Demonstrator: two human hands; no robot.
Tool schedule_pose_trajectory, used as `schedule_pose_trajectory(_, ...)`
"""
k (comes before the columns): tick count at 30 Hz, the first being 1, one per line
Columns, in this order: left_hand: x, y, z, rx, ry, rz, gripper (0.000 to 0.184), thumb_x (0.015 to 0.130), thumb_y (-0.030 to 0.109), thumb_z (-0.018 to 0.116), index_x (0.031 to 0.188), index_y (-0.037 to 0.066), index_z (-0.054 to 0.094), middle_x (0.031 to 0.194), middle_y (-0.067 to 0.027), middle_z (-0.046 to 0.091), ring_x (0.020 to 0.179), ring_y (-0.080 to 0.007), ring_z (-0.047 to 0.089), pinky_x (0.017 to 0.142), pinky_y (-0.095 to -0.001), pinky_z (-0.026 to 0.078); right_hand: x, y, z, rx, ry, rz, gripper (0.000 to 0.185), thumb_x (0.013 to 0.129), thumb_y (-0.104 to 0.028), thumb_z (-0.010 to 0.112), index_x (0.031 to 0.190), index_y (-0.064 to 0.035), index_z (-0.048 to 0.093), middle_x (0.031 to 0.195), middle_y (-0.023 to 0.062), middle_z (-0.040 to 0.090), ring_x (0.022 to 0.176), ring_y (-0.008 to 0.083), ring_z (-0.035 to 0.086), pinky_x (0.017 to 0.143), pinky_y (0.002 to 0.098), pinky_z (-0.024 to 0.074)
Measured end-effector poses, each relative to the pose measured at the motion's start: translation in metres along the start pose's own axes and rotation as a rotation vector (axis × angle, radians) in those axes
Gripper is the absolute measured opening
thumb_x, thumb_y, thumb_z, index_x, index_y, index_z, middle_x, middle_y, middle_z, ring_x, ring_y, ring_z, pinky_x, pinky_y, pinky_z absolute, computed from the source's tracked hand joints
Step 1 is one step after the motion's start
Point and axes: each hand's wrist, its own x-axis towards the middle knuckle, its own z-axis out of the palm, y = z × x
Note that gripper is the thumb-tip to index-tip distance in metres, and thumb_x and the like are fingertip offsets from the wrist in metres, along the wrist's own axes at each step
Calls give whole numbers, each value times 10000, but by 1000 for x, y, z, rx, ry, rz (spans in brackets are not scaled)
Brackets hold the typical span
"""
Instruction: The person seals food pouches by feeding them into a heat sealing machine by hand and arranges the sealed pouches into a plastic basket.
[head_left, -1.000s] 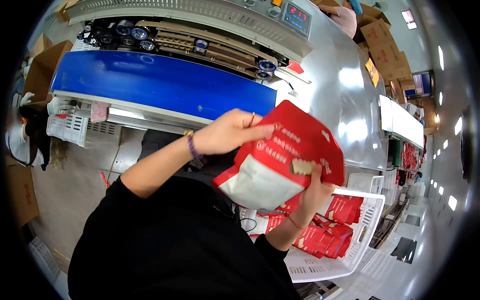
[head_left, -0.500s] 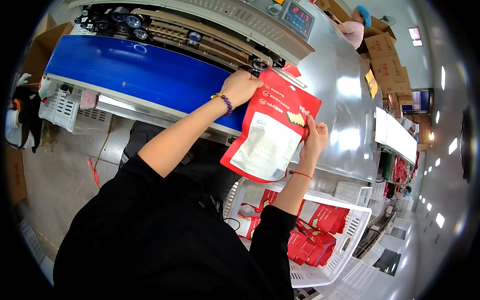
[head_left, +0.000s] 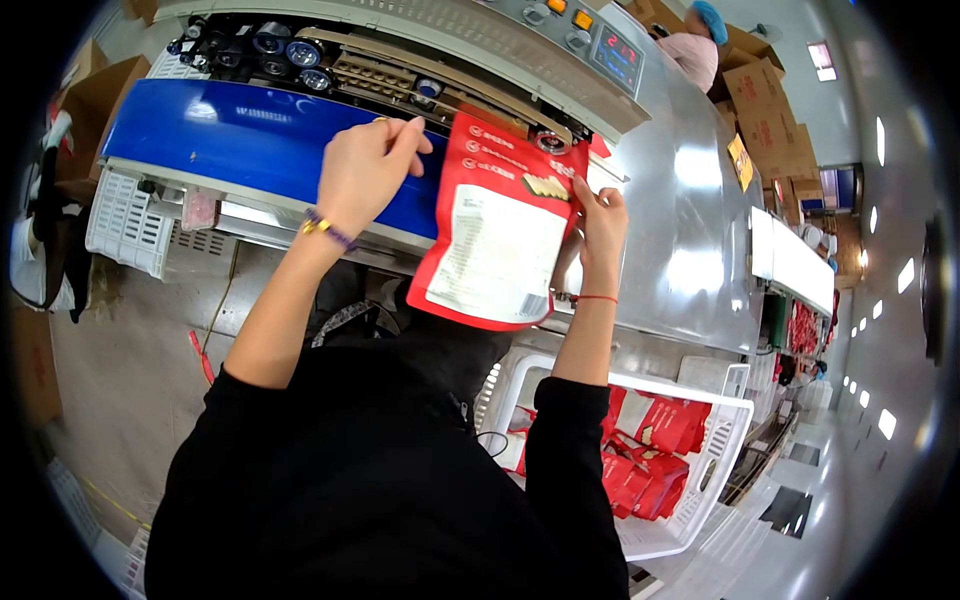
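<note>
A red pouch [head_left: 490,225] with a white label panel has its top edge at the slot of a band sealing machine [head_left: 430,85]. Its lower part hangs over the front edge of the blue conveyor belt [head_left: 250,130]. My right hand [head_left: 602,215] pinches the pouch's right side between thumb and fingers. Off to the left of the pouch, my left hand [head_left: 368,170] is over the belt, holding nothing, its fingers loosely bent and partly apart.
A white plastic crate [head_left: 690,535] holding several red pouches [head_left: 650,470] stands below right. The steel tabletop [head_left: 670,230] extends right of the machine, past its lit control panel [head_left: 615,60]. Beyond it are a person in a blue cap [head_left: 695,45] and stacked cartons [head_left: 765,120].
My left hand has let go of the pouch's upper left corner and moved left. The pouch has shifted left, its top edge now at the machine's slot, with my right hand still on it.
</note>
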Motion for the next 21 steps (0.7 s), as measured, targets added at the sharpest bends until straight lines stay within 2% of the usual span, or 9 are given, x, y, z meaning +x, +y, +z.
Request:
schedule_pose_trajectory(1,-8,8,-10,-54,-17,12,345,978,284,540,832,27,717,603,-25,639,582,-99,583,573,-247,442,-2,3,8,29,-20,-28,347,802,-176,792,855,-60,469,796,73,625,666,118,588,511,247,453)
schedule_pose_trajectory(4,-34,33,-16,-297,-87,117,322,988,201,535,812,-16,694,615,-23,612,590,-72,552,566,-236,422,-34,-14,14,84,-179,-64,334,877,-159,704,1085,-1,495,945,152,668,832,178,652,680,295,560)
schedule_pose_trajectory(8,-67,70,2,-400,-293,279,236,949,95,570,796,-33,696,610,-35,612,559,-71,531,519,-224,384,-90,-7,-50,211,-442,-19,204,993,-180,524,1074,6,549,1080,173,662,937,236,672,764,329,575)
schedule_pose_trajectory(12,-85,87,34,-330,-554,410,197,920,42,573,781,-26,695,594,-35,602,541,-84,542,521,-232,388,-176,65,-161,290,-532,14,296,1011,-266,493,930,-3,600,893,139,676,855,244,675,740,355,567)
schedule_pose_trajectory(14,-93,94,56,-326,-619,434,193,915,32,571,777,-21,695,590,-37,601,530,-89,536,522,-236,389,-219,116,-214,334,-343,125,322,1006,-279,503,876,-6,613,829,125,672,813,230,671,725,352,559)
schedule_pose_trajectory(17,-105,103,87,-348,-709,375,179,903,31,578,779,-10,700,589,-30,603,534,-97,538,522,-240,393,-259,177,-260,458,256,375,228,966,-196,573,1079,-4,618,942,94,683,868,176,662,770,308,548)
schedule_pose_trajectory(18,-108,106,94,-340,-724,371,179,903,31,578,779,-10,700,589,-30,603,534,-97,538,522,-240,393,-264,197,-266,395,479,362,266,940,-127,601,1165,13,569,1035,115,661,911,187,649,795,323,550)
schedule_pose_trajectory(19,-110,109,102,-312,-765,446,174,900,37,583,779,-3,701,589,-29,604,540,-103,543,528,-247,400,-268,240,-286,376,649,408,464,886,-73,670,1289,32,466,1147,143,609,983,203,632,846,319,542)
schedule_pose_trajectory(21,-113,113,111,-274,-799,520,169,897,42,588,780,3,703,590,-27,605,546,-109,548,533,-253,407,-272,322,-313,150,995,462,625,801,-26,740,1330,39,413,1206,154,570,1023,198,612,851,306,534)
